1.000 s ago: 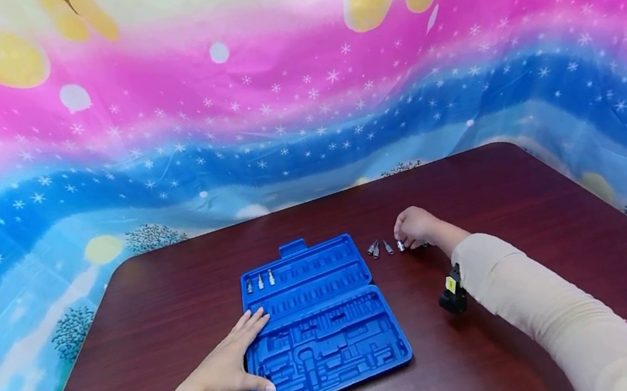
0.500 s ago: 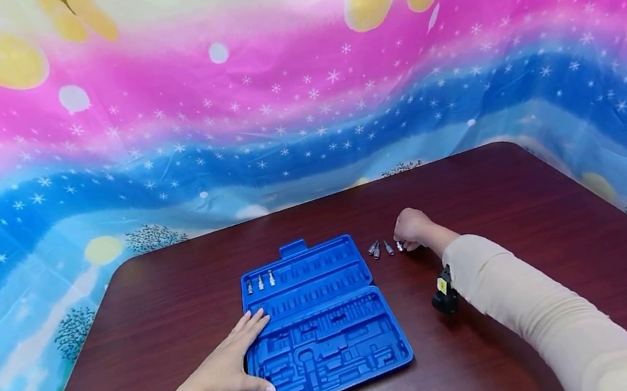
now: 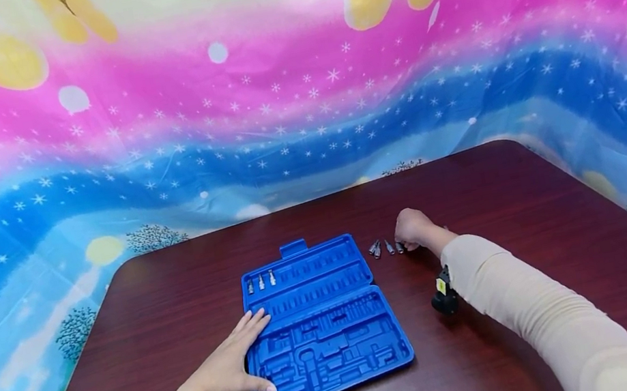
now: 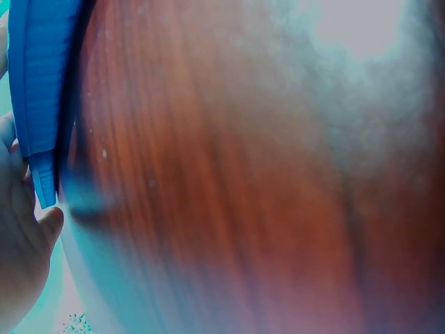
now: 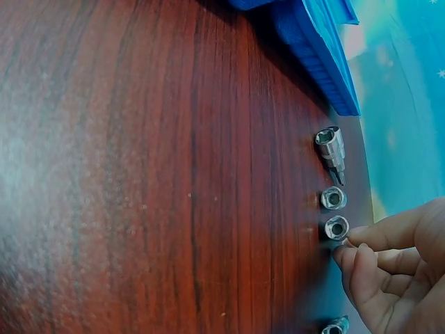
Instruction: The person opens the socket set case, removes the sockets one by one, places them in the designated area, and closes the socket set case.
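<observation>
Bright cloth [image 3: 295, 88] hangs behind the table [image 3: 506, 191]. Just left of the right hand [image 3: 413, 228] lies a metal bit [image 5: 336, 228], hole end facing the near side; curled fingers [image 5: 393, 232] seem to pinch it. Farther off, the left hand [image 3: 230, 360] rests wide on the blue case [image 3: 338, 363].

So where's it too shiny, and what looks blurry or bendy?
Left wrist view: white glare at the top right of the table, its grain blurred; right wrist view: paler glare at the left, the table's far edge bowed, probably by the lens, the bits fairly clear; head view: soft sheen on the table's near side, the bits small.
</observation>
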The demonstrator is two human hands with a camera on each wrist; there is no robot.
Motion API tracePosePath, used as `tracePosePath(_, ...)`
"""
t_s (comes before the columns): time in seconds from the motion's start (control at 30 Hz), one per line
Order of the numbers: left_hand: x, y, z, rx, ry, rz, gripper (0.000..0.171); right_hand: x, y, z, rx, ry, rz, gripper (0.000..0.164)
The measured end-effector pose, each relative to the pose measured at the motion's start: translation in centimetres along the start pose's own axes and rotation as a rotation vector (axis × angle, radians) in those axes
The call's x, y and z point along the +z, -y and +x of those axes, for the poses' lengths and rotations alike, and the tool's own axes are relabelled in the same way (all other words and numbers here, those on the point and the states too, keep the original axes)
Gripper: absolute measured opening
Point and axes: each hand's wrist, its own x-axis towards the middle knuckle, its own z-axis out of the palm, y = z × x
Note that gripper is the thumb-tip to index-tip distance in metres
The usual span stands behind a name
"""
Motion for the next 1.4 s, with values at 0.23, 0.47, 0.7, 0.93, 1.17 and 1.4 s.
tracePosePath(0.23,0.0,0.0,0.0,0.021,-0.005,0.007,0.104,0.1,0.1,0.1,0.003,-0.004,-0.028,0.034)
tracePosePath(0.47,0.1,0.0,0.2,0.023,-0.013,0.018,0.105,0.1,0.0,-0.1,0.002,-0.011,-0.022,0.033)
tracePosePath(0.7,0.1,-0.1,0.2,0.021,-0.010,0.022,0.105,-0.2,0.1,-0.4,0.015,-0.009,-0.017,0.033)
tracePosePath(0.93,0.0,-0.3,0.1,0.011,0.002,0.030,0.105,-0.3,0.2,-1.0,-0.009,-0.019,0.015,0.035)
tracePosePath(1.17,0.0,-0.4,0.0,0.012,-0.011,0.062,0.106,-0.5,0.6,-1.8,-0.045,-0.042,0.051,0.033)
tracePosePath(1.4,0.1,-0.5,-0.4,0.046,-0.025,0.073,0.100,-0.1,1.2,-2.4,-0.071,-0.039,0.123,0.019)
